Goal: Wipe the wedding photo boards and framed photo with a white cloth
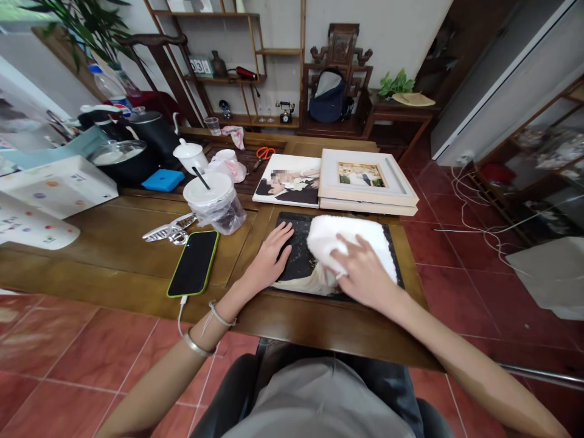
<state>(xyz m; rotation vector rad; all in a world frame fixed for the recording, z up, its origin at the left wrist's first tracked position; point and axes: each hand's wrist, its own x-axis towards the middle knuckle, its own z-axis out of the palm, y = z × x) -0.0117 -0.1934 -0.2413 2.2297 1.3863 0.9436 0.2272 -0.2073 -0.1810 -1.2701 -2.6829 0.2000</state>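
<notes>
A dark photo panel (298,243) with a pale dress printed along its lower part lies flat at the table's front edge. My left hand (272,254) rests on its left side, fingers stretched out and holding nothing. A fluffy white cloth (360,230) covers much of the panel's right half. Over that cloth is my right hand (360,267), its fingers bent and pressing into the cloth; the thumb is partly hidden. Just beyond the panel are a frameless wedding photo (287,180) and a stack of pale picture frames (367,179).
Left of my hands lie a phone (194,263) on a charging cable, silver scissors (170,230) and a bagged lidded cup (213,198). Orange-handled scissors (264,154), a white teapot (190,156), a blue box (163,180) and a black kettle (155,137) stand farther back.
</notes>
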